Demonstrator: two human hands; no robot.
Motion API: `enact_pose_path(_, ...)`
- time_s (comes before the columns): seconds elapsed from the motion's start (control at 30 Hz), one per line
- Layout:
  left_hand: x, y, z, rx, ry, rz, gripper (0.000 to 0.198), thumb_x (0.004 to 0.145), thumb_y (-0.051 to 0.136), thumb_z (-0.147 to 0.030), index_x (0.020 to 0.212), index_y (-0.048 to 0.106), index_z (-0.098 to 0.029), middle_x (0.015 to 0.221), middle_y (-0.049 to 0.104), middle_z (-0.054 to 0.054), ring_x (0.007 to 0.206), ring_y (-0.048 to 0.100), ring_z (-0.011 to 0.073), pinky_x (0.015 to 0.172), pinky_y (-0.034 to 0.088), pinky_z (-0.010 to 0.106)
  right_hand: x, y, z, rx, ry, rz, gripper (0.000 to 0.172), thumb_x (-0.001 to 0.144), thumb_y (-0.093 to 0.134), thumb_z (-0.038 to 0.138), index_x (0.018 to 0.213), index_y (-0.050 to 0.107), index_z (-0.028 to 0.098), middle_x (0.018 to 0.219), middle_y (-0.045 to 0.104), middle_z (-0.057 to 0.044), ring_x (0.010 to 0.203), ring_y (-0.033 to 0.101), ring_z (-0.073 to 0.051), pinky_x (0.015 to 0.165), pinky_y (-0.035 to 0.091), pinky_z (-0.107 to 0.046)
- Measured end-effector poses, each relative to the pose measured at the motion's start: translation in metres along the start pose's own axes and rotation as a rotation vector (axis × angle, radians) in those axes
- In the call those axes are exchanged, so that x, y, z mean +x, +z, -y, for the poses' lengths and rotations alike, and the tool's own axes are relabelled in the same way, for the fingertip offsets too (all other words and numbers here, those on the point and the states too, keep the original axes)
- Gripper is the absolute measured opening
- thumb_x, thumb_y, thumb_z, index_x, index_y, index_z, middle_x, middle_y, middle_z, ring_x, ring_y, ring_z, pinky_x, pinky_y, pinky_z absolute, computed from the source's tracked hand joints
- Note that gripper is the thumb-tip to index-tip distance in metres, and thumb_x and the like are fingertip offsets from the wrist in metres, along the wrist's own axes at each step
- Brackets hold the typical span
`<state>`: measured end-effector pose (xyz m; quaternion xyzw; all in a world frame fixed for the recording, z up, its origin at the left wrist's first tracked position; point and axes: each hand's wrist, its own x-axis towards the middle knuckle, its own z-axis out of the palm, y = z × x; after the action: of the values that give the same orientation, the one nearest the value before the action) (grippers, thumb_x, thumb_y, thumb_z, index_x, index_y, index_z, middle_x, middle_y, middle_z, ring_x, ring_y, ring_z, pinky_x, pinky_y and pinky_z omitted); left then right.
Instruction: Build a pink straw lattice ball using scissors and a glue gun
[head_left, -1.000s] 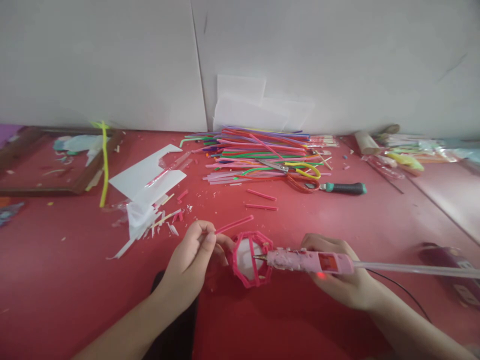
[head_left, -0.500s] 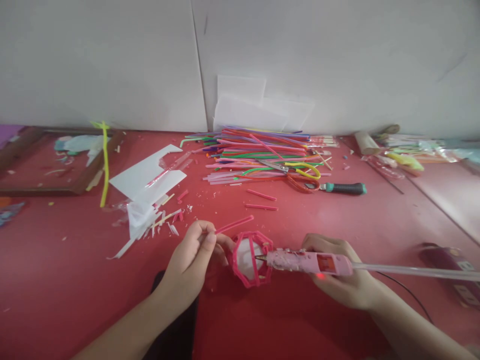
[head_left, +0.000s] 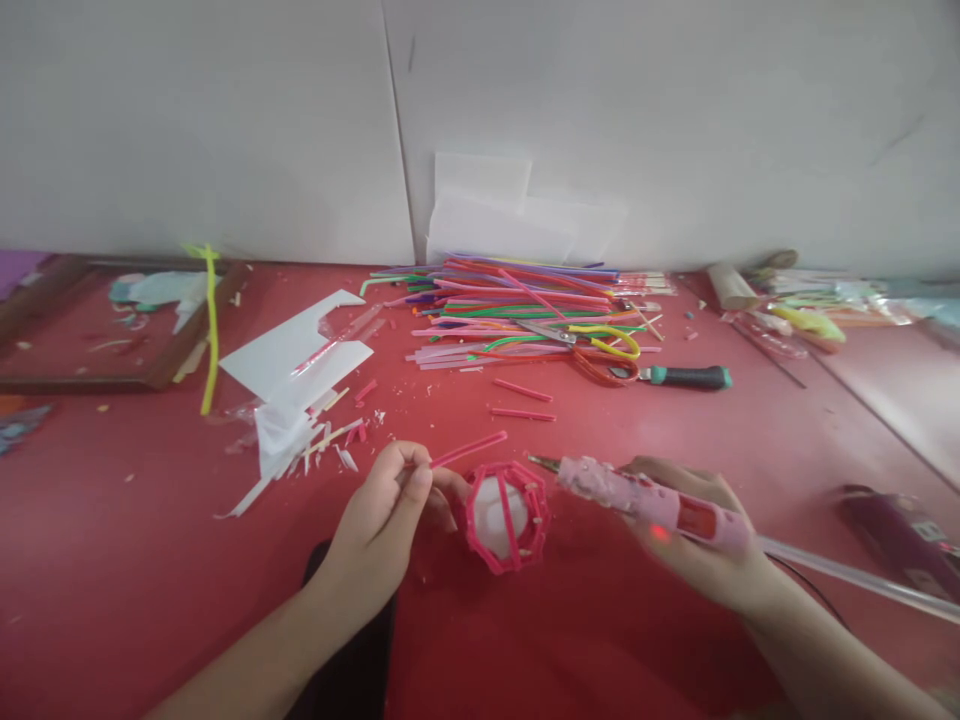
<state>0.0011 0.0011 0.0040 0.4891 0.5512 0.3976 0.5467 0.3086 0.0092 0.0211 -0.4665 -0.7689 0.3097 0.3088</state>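
**State.** The left hand (head_left: 390, 510) has its grip closed on a pink straw piece (head_left: 469, 448), pinched at one end between thumb and fingertips; the free end points up and to the right, clear of the red worktop (head_left: 150, 560). The right hand (head_left: 697, 555) has its grip wrapped around a pink glue gun (head_left: 645, 497); the nozzle (head_left: 541, 461) hangs just above and to the right of the pink straw frame (head_left: 506, 515), apart from it; a red lamp glows on the gun body. The frame stands on the worktop between the two hands, just beside the left fingers, with something white inside it.

**Hazards, as judged.**
1. Burn: the lit lamp suggests a hot nozzle; it is near the left fingertips; a short slip of either hand could bring them together.
2. Drips: the barrel is crusted with old glue; a tilted nozzle may drop or string glue onto the frame or the worktop.
3. Melting: the straws look thin-walled; direct nozzle contact could deform them.
4. Shifting: neither hand holds the frame; a push from the straw piece or the nozzle could slide or tip it.
5. Wobble: the straw piece is held at one end only; its free end can swing off line.
6. Snag: the clear glue stick (head_left: 855, 575) and the cord (head_left: 810, 590) trail to the right; a catch there would jerk the gun.
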Motion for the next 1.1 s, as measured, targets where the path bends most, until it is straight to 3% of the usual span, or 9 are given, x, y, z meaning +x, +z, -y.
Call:
enact_pose_path(0.13,-0.001,0.000,0.001,0.002,-0.027,0.002,0.033,0.099,0.044,-0.056,0.095,0.038,-0.024,0.097,0.075,0.004,0.066,0.070,0.0157,0.069,0.053,0.032,0.003,-0.004,-0.003,-0.050,0.000,-0.096,0.023,0.085,0.057,0.018,0.106,0.065,0.025,0.079,0.068,0.000,0.061,0.063,-0.013,0.054,0.048,-0.022)
enact_pose_path(0.3,0.000,0.001,0.002,-0.050,-0.045,0.006,0.038,0.096,0.048,-0.061,0.095,0.038,-0.024,0.095,0.076,0.005,0.073,0.074,0.0195,0.072,0.058,0.035,0.010,-0.022,-0.010,-0.193,-0.036,0.045,0.053,0.076,0.048,0.007,0.122,0.064,0.027,0.094,0.070,-0.003,0.080,0.067,-0.018,0.068,0.053,-0.028)
enact_pose_path(0.57,0.000,0.001,0.002,-0.041,-0.025,-0.007,0.040,0.093,0.051,-0.063,0.098,0.042,-0.024,0.094,0.077,0.007,0.078,0.076,0.0227,0.072,0.061,0.037,0.009,-0.050,-0.051,-0.602,0.086,0.067,0.052,0.071,0.047,0.009,0.116,0.067,0.025,0.112,0.071,-0.007,0.107,0.065,-0.028,0.091,0.054,-0.046)
enact_pose_path(0.77,0.003,0.001,0.004,-0.035,0.004,-0.012,0.039,0.092,0.052,-0.063,0.096,0.042,-0.025,0.093,0.077,0.007,0.081,0.076,0.0239,0.071,0.062,0.037,0.006,-0.052,-0.071,-0.874,0.080,-0.084,0.062,0.071,0.042,-0.001,0.120,0.068,0.026,0.114,0.068,-0.011,0.108,0.063,-0.031,0.094,0.050,-0.049)
enact_pose_path(0.87,0.004,0.001,0.004,-0.009,0.040,-0.021,0.036,0.094,0.051,-0.060,0.095,0.043,-0.025,0.089,0.076,0.007,0.078,0.075,0.0229,0.069,0.061,0.036,0.008,-0.048,-0.065,-0.927,0.084,-0.198,0.059,0.073,0.045,0.001,0.125,0.065,0.022,0.116,0.067,-0.015,0.107,0.062,-0.035,0.092,0.050,-0.053)
enact_pose_path(0.97,0.002,0.002,0.004,0.043,0.112,-0.070,0.029,0.098,0.047,-0.053,0.094,0.044,-0.024,0.089,0.074,0.006,0.072,0.073,0.0193,0.065,0.060,0.034,0.015,-0.036,-0.049,-0.905,0.051,-0.319,0.040,0.085,0.050,0.011,0.121,0.064,0.021,0.115,0.069,-0.013,0.105,0.063,-0.032,0.091,0.050,-0.051)
enact_pose_path(1.1,0.000,0.001,0.006,0.189,0.268,-0.169,0.019,0.101,0.044,-0.041,0.096,0.048,-0.023,0.091,0.070,0.004,0.068,0.067,0.0144,0.059,0.056,0.027,0.023,-0.009,-0.018,-0.635,-0.190,-0.430,0.016,0.089,0.062,0.018,0.103,0.067,0.023,0.099,0.072,-0.007,0.093,0.065,-0.024,0.085,0.053,-0.040)
